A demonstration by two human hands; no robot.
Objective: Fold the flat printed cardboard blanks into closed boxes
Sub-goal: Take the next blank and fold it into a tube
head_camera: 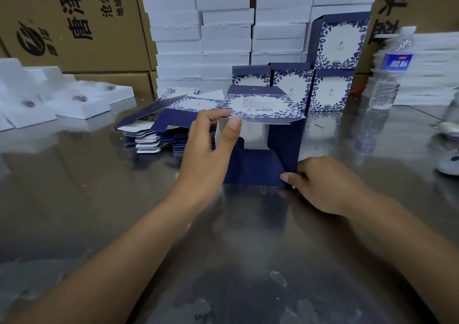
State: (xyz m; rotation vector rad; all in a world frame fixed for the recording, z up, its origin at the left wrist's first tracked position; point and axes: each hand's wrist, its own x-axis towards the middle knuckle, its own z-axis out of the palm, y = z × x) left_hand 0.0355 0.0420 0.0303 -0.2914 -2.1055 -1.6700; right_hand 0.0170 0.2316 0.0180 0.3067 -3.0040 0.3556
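A half-formed navy and white floral box [263, 129] lies on its side on the shiny metal table [223, 249], its open end facing me with the white inside showing. My left hand [211, 149] grips its upper left corner, thumb on the front edge. My right hand [323, 182] pinches the lower right corner of a navy flap [255, 167] that lies flat on the table. A pile of flat printed blanks [159, 124] sits just left of the box. Several finished boxes [330, 70] stand stacked behind it.
White foam boxes [223, 25] are stacked high at the back between brown cartons [74, 25]. Foam trays [49, 100] lie at the left. A water bottle [390, 72] stands at the right, with stacked white sheets [432, 70] behind it and a white object [449, 129] near the right edge.
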